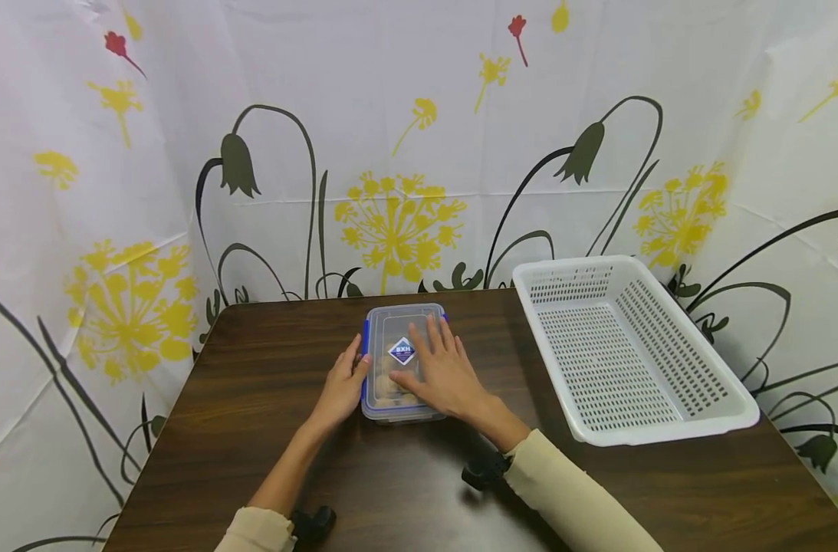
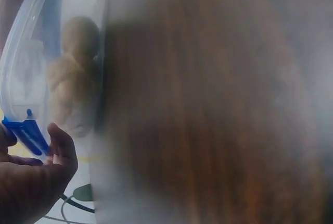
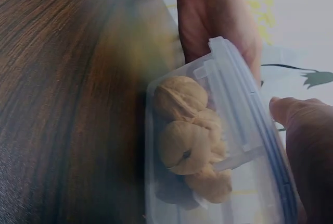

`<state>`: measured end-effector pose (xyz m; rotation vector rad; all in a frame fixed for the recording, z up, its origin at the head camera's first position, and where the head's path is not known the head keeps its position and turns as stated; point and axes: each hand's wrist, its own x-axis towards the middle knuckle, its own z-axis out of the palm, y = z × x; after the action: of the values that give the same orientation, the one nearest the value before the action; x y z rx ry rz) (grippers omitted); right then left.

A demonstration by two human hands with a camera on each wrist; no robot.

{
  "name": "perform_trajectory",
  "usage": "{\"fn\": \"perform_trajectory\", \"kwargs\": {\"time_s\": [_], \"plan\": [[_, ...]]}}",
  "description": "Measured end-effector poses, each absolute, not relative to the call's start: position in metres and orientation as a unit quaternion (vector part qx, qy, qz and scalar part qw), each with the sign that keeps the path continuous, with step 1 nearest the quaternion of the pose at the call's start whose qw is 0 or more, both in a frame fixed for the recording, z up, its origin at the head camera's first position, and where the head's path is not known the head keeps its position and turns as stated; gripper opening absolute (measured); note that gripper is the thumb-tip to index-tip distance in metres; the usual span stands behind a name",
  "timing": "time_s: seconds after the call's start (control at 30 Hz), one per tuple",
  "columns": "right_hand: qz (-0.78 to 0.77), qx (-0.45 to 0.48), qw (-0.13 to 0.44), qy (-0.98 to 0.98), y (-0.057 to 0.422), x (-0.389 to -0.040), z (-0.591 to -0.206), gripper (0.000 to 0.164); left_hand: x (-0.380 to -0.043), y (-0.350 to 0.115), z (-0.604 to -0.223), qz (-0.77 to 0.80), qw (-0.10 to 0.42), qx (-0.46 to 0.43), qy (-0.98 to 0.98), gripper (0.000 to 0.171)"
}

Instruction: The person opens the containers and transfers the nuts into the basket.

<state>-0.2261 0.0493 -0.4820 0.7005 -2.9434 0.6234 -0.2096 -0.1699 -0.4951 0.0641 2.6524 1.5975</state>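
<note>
Head view, "BXH" label [image 1: 401,350] on clear container [image 1: 399,313] of walnuts [image 3: 179,143], right hand [image 1: 449,377] spread over it, left hand [image 1: 343,389] at blue latch [image 2: 28,136], whether pinching cannot tell

Brown, apparently wooden table [image 1: 391,475]: lidded box [image 1: 389,333], basket [image 1: 608,364].

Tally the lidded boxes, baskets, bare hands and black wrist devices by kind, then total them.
Lidded box: 1
White basket: 1
Bare hands: 2, the left hand and the right hand
Black wrist devices: 2, one at the left wrist, one at the right wrist
Total: 6
</note>
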Motion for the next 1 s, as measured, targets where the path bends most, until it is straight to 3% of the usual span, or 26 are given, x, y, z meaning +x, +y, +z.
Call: {"fn": "perform_trajectory", "kwargs": {"time_s": [0.53,1.0], "plan": [[0.184,0.241,0.070,-0.950,0.0476,-0.2266,-0.4902,0.084,-0.2066,-0.1642,-0.4986,0.520,0.014,0.027,0.853,0.056],[0.191,0.246,0.073,-0.947,0.0481,-0.2272,-0.4911,0.085,-0.2093,-0.1627,-0.4992,0.508,0.003,0.032,0.861,0.053]]}}
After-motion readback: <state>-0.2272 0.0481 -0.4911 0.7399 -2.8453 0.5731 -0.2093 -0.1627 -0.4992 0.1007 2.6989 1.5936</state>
